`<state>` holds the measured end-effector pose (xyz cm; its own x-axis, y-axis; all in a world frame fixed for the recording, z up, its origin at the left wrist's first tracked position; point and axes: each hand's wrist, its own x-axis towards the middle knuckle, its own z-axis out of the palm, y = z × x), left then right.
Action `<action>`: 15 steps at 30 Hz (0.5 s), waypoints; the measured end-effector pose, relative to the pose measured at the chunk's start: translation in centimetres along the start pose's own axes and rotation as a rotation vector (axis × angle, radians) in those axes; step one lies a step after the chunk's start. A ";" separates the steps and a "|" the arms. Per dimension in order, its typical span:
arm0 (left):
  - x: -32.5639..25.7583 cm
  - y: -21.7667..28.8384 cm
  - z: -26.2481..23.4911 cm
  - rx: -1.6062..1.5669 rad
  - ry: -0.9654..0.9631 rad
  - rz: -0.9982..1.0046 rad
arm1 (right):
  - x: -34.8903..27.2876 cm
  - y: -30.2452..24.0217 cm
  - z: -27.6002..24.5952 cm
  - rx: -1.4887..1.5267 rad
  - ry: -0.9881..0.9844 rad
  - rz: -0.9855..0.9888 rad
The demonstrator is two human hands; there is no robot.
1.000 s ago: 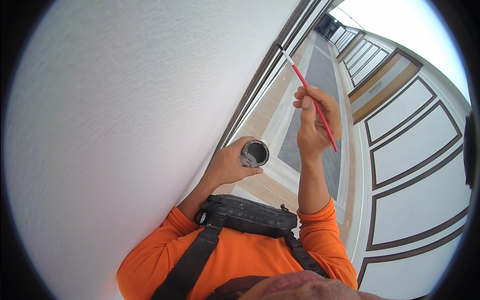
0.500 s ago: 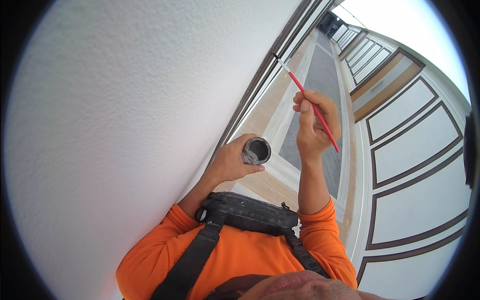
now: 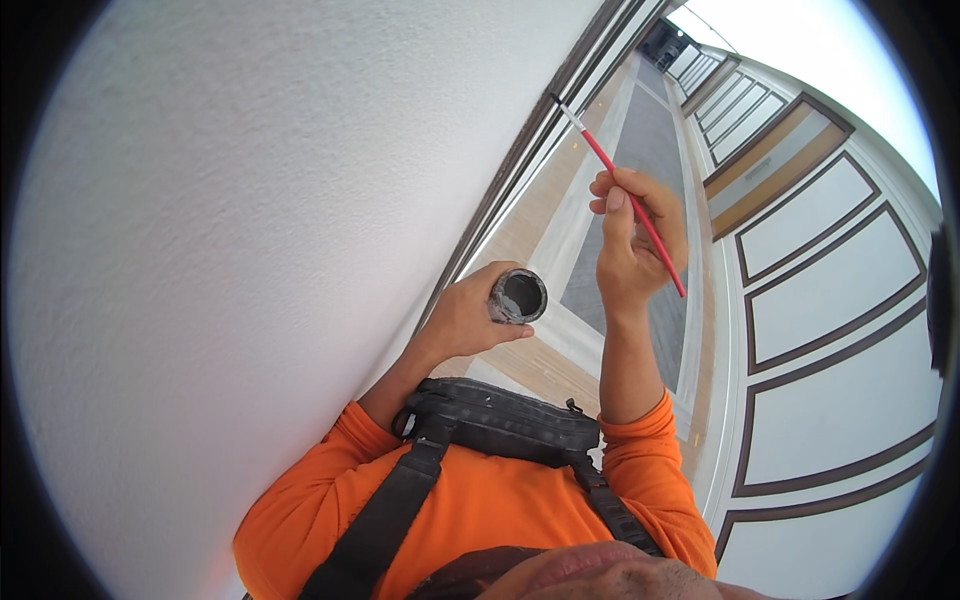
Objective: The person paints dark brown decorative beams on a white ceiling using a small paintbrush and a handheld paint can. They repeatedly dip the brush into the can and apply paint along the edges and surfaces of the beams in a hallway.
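Observation:
A thin paintbrush (image 3: pixel 640 222) with a red handle and a dark tip is pinched in my right hand (image 3: pixel 637 235). Its tip meets the dark trim strip (image 3: pixel 522 140) along the edge of the white wall, or lies just in front of it; I cannot tell whether they touch. My left hand (image 3: pixel 465 315) is wrapped round a small dark cup (image 3: pixel 519 297), smeared with grey paint and holding dark paint. The cup is below the brush, near the wall's edge.
A textured white wall (image 3: pixel 230 220) fills the left side. Beyond it a tiled walkway (image 3: pixel 630 170) in grey and beige runs far ahead. At right stands a white wall (image 3: pixel 830 320) with dark-framed panels. A black bag (image 3: pixel 500 420) is strapped on my chest.
My right hand and the brush have moved slightly up and to the right, the tip sliding a little along the trim. The cup in my left hand has shifted slightly the same way.

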<state>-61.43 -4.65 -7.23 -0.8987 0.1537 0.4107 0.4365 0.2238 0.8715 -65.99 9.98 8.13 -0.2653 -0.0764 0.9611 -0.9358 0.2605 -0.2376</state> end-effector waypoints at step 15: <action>0.1 0.2 0.0 0.029 0.000 -0.010 | -0.9 -0.1 -0.1 -0.025 -0.019 0.040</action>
<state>-61.42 -4.63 -7.02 -0.9031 0.1510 0.4019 0.4284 0.2532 0.8674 -65.64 10.14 7.31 -0.3069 -0.0842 0.9480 -0.9183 0.2878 -0.2718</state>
